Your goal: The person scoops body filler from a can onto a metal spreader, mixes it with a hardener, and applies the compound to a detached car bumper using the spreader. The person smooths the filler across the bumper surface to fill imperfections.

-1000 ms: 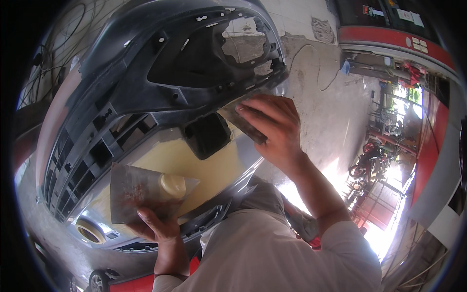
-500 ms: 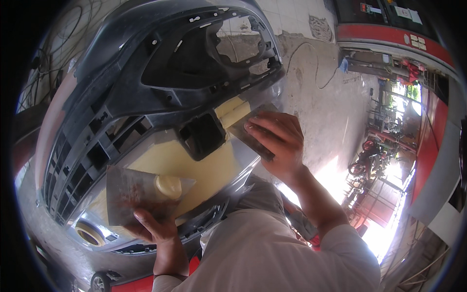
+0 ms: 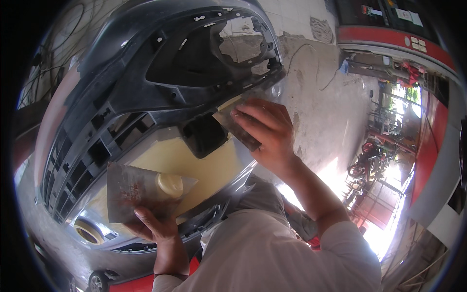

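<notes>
A dark car bumper (image 3: pixel 116 104) with grille slots and a large lamp opening lies before me. Yellowish body filler (image 3: pixel 160 155) coats part of its grey side. My left hand (image 3: pixel 154 225) grips a flat metal mixing plate (image 3: pixel 129 192), thumb on top. A smooth lump of cream-coloured putty (image 3: pixel 170 185) sits on that plate's right part. In my right hand (image 3: pixel 270 131) is a flat putty spreader (image 3: pixel 237 127), its blade laid over the filler patch beside the square black opening (image 3: pixel 205 136). The hand and blade hide most of that patch.
A roll of masking tape (image 3: pixel 89 232) rests at the bumper's lower left. Concrete floor (image 3: pixel 331 117) with a thin cable lies to the right. Farther right are a motorcycle (image 3: pixel 362 163) and a red-trimmed cabinet (image 3: pixel 389 36). Hoses or cables lie at the upper left.
My right hand and the spreader have moved left and slightly up across the filler patch, covering more of it. My left hand with the plate has hardly moved.
</notes>
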`<state>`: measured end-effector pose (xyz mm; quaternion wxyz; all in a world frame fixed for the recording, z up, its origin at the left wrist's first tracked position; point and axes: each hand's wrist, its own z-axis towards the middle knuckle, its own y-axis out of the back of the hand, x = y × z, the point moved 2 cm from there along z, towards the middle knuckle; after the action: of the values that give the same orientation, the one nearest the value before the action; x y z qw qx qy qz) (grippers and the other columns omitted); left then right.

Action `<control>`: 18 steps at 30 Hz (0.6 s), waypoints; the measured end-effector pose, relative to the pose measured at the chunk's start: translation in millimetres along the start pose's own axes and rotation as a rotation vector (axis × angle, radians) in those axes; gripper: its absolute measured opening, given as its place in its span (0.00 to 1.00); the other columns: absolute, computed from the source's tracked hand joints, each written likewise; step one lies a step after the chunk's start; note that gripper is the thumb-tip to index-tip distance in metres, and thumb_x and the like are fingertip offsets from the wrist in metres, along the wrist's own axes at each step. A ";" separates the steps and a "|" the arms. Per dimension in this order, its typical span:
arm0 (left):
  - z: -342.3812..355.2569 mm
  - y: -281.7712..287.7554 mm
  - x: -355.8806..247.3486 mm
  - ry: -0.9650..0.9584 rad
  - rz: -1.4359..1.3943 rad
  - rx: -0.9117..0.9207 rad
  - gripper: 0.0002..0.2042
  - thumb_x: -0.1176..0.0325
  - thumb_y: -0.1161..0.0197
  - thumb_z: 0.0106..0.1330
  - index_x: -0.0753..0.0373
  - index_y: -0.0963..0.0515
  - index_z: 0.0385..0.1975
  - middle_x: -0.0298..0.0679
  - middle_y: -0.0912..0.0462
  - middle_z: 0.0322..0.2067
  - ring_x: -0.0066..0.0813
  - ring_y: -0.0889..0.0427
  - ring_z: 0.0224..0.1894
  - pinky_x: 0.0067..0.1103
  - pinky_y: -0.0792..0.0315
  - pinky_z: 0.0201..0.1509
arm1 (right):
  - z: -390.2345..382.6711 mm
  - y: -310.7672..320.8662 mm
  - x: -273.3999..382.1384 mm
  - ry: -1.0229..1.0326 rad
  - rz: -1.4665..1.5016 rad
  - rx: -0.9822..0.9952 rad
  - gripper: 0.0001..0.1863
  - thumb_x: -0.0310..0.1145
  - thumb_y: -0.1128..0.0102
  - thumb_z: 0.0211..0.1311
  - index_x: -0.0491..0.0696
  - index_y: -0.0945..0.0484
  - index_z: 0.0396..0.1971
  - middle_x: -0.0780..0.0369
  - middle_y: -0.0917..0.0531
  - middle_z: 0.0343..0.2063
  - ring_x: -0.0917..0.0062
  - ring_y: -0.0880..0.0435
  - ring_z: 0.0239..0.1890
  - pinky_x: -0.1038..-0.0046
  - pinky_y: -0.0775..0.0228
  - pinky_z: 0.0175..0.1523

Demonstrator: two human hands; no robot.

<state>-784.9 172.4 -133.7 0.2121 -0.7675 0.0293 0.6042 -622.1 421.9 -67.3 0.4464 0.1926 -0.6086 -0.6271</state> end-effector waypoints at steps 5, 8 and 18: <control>4.9 -13.3 0.5 -0.061 -0.022 -0.075 0.20 0.66 0.46 0.81 0.61 0.34 0.70 0.47 0.18 0.53 0.32 0.16 0.47 0.32 0.17 0.45 | -19.7 11.2 4.1 -0.018 0.032 0.005 0.19 0.23 0.26 0.46 0.47 0.11 0.43 0.64 0.12 0.44 0.67 0.14 0.51 0.66 0.28 0.54; 4.2 2.0 0.7 -0.056 -0.023 0.067 0.21 0.65 0.45 0.81 0.61 0.33 0.70 0.48 0.20 0.58 0.36 0.18 0.54 0.37 0.18 0.52 | -20.0 18.0 3.0 -0.011 0.017 -0.011 0.19 0.23 0.27 0.46 0.47 0.11 0.44 0.64 0.13 0.45 0.67 0.14 0.51 0.65 0.28 0.55; -28.1 -28.8 -36.3 0.218 0.085 0.003 0.29 0.66 0.41 0.78 0.62 0.41 0.76 0.48 0.30 0.69 0.42 0.24 0.64 0.36 0.26 0.65 | -48.5 66.2 85.0 0.111 0.802 -0.074 0.19 0.28 0.24 0.49 0.52 0.14 0.44 0.56 0.19 0.53 0.55 0.22 0.63 0.50 0.28 0.62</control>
<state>-760.3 180.8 -86.2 0.1831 -0.8262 0.0857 0.5258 -607.3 334.9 11.3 0.6943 -0.0428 -0.5875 -0.4134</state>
